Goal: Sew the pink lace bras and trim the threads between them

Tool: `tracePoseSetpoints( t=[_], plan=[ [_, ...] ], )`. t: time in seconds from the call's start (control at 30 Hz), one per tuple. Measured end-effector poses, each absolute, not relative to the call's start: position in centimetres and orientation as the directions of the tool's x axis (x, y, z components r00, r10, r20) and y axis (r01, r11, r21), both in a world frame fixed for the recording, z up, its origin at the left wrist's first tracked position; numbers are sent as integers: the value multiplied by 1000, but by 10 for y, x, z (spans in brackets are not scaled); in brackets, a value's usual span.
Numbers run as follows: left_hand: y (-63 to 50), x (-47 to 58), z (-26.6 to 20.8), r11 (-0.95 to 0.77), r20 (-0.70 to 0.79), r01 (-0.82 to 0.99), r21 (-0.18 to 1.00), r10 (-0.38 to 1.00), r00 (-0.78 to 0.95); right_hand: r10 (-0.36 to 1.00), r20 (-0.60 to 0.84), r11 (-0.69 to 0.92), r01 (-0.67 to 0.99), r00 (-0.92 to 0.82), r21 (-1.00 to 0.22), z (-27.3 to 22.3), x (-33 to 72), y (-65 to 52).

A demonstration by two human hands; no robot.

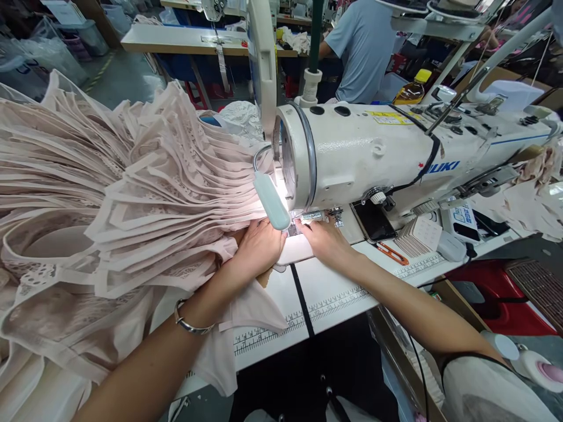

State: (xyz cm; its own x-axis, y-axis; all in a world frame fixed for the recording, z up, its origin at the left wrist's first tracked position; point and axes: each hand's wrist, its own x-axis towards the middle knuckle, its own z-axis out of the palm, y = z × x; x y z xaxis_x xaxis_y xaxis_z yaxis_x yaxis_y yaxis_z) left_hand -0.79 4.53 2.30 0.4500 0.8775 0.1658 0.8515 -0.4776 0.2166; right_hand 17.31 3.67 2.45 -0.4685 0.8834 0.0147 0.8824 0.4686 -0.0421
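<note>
A large heap of pale pink bras (176, 170) with lace parts is bunched to the left of a white sewing machine (347, 152). My left hand (261, 246) is closed at the heap's right edge, on the fabric of a bra beside the needle area. A teal pad (270, 199) hangs in front of its fingertips. My right hand (328, 243) lies on the machine bed, thumb and fingers pinched together close to the presser foot. What sits in that pinch is too small to make out. Between my hands and the table's front edge runs a black strip (302, 299).
A phone (373, 221), an orange cutter (391, 253) and a stack of pale cards (420, 235) lie right of my right hand. Ruler markings line the table's front edge (343, 305). Behind the machine, a person in a blue shirt (365, 53) sits near another sewing table (189, 41).
</note>
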Motion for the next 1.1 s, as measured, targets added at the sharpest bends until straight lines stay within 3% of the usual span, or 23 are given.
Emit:
tracePoseSetpoints(
  t=[0.33,0.57,0.73,0.9,1.0,1.1],
  plan=[
    [46,-8,22,-492,167,845,210,869,465,889,-32,455,889,-457,-59,26,172,38],
    [46,-5,29,-450,82,872,191,893,443,893,-142,421,904,-428,-72,29,174,40],
    [44,-7,29,-469,101,869,157,883,458,896,-127,413,904,-426,-112,31,173,41],
    [64,-12,34,-330,116,920,214,943,311,905,-193,345,919,-380,-191,28,172,45],
    [78,-10,44,-265,139,922,283,962,234,906,-115,379,901,-408,-208,22,178,47],
    [72,-7,54,-376,206,884,279,922,327,838,111,545,831,-534,-111,20,181,38]
  ],
)
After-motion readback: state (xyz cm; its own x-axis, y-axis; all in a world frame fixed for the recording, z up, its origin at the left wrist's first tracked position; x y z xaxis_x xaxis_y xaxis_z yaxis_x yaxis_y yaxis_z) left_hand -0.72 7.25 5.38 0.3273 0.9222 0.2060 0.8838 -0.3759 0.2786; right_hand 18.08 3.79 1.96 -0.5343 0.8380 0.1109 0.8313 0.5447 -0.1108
